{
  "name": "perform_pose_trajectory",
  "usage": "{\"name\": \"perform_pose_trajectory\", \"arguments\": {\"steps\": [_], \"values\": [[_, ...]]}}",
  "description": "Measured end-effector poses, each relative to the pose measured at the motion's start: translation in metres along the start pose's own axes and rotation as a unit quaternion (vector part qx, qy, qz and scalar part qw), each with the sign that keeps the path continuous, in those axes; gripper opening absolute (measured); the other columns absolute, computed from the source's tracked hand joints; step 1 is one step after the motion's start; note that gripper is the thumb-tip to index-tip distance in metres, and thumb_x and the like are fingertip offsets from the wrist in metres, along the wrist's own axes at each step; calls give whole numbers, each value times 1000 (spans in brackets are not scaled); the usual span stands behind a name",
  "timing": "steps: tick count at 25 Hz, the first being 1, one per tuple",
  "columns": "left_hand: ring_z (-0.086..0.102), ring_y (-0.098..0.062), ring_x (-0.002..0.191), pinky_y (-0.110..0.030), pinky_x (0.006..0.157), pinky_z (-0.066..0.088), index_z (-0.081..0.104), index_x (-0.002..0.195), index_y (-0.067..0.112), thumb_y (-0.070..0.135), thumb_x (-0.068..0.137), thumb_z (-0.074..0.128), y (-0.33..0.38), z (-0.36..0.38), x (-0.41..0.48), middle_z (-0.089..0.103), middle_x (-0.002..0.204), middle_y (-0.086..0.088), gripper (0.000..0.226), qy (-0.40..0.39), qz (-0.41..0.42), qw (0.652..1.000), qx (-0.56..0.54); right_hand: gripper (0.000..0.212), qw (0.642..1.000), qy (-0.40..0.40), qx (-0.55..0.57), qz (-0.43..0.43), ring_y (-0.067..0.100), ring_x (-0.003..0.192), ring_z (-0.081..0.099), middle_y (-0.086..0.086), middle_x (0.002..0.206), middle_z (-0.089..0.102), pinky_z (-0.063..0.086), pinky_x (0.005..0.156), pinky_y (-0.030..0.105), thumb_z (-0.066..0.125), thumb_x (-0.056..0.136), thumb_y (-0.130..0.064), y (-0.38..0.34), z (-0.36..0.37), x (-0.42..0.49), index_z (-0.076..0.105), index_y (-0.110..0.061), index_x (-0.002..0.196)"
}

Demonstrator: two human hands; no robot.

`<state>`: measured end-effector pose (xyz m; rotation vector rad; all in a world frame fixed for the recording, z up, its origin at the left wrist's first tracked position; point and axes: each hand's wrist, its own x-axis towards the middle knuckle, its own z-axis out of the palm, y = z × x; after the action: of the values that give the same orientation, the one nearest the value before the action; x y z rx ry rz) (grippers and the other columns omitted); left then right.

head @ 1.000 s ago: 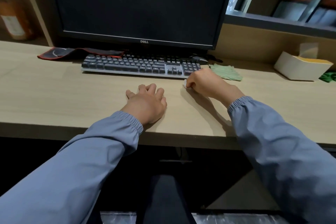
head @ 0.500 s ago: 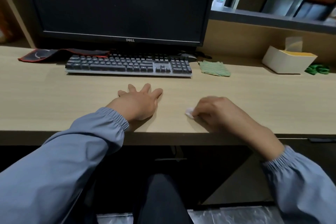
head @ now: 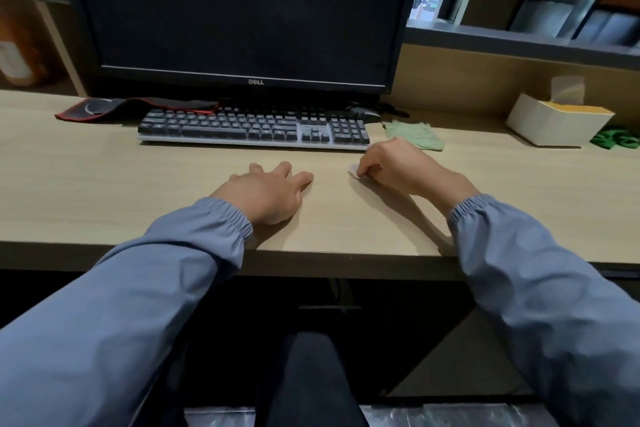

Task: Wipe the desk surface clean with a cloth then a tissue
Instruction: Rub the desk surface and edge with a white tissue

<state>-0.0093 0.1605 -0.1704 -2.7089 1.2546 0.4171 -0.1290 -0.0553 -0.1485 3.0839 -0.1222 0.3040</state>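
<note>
Pale wood-grain laminate covers the desk (head: 104, 191), a long flat top with a straight front edge and a dark gap beneath it. Behind the keyboard (head: 252, 130) stands a black monitor (head: 242, 10) with a dark, blank screen. The keyboard is a low slab with dark keys set in a light grey frame. To the left of the keyboard lies a black mouse pad (head: 104, 108) with a red border, crumpled at one end. Just right of the keyboard sits a green cloth (head: 415, 135), folded flat, soft and slightly wrinkled. Well to the right of the keyboard is a white rectangular tissue box (head: 554, 125) with a yellow top; one pale sheet stands up from its slot. A bright green item beside the box is too cut off to identify.

In front of the keyboard, the left hand (head: 266, 194) rests palm down on the wood, fingers spread and flat. The right hand (head: 398, 166) is just in front of the keyboard's right end, close to the green cloth but apart from it. Its fingers are curled together, pinching a small white tissue (head: 354, 170) against the desk; only a crumpled corner of it shows past the fingertips. Both arms wear smooth grey-blue sleeves with gathered elastic cuffs.
</note>
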Motion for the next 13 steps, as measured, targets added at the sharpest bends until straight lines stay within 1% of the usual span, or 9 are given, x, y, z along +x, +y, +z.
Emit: {"name": "perform_pose_trajectory", "arguments": {"steps": [2, 3, 5, 7, 8, 10, 11, 13], "values": [[36, -50, 136, -67, 109, 39, 19, 155, 43, 33, 110, 19, 0, -2, 3, 26, 160, -5, 46, 8, 13, 1000, 20, 18, 999, -5, 26, -23, 14, 81, 67, -4, 94, 74, 57, 78, 28, 69, 92, -12, -12, -8, -46, 81, -22, 100], [40, -47, 133, -64, 106, 42, 23, 154, 41, 31, 110, 24, 1, -4, 3, 32, 155, -6, 46, 14, 18, 999, 34, 15, 999, -4, 36, -34, 13, 80, 67, -5, 93, 73, 57, 76, 29, 70, 91, -14, -18, -12, -72, 81, -22, 98], [47, -40, 128, -59, 102, 47, 35, 152, 32, 30, 108, 34, 10, -10, 3, 42, 148, -8, 44, 55, 36, 996, 63, 12, 996, -1, 59, -63, 14, 81, 66, -3, 92, 71, 55, 72, 28, 70, 89, -16, -30, -18, -118, 80, -20, 96], [53, -37, 124, -56, 101, 50, 45, 147, 25, 34, 106, 40, 25, -16, 6, 46, 146, -9, 42, 94, 71, 992, 45, 15, 995, -8, 77, -69, 15, 84, 66, -3, 95, 71, 53, 72, 28, 67, 88, -16, -34, -21, -142, 78, -21, 97], [53, -36, 125, -56, 102, 49, 46, 147, 25, 39, 106, 40, 33, -18, 7, 45, 149, -8, 44, 87, 93, 992, 16, 16, 994, -8, 83, -67, 15, 85, 67, -3, 95, 71, 53, 71, 28, 68, 88, -15, -33, -21, -146, 78, -21, 98], [48, -35, 136, -57, 109, 44, 41, 152, 29, 50, 106, 37, 47, -18, 13, 40, 158, -6, 51, 44, 119, 992, -11, 14, 994, -8, 93, -60, 15, 83, 69, -3, 94, 73, 55, 72, 28, 73, 86, -13, -28, -21, -138, 80, -21, 95], [46, -35, 139, -58, 111, 42, 39, 154, 30, 53, 105, 36, 51, -19, 17, 39, 160, -5, 55, 29, 119, 992, -9, 14, 995, -8, 89, -48, 15, 81, 69, -3, 92, 73, 57, 71, 29, 75, 85, -12, -25, -20, -127, 80, -21, 94], [48, -33, 138, -55, 111, 43, 37, 156, 30, 56, 105, 39, 55, -23, 22, 42, 159, -4, 58, 19, 113, 993, -7, 15, 998, -14, 58, -1, 14, 81, 69, -5, 95, 74, 58, 75, 30, 73, 89, -13, -15, -16, -99, 81, -23, 97]]}}
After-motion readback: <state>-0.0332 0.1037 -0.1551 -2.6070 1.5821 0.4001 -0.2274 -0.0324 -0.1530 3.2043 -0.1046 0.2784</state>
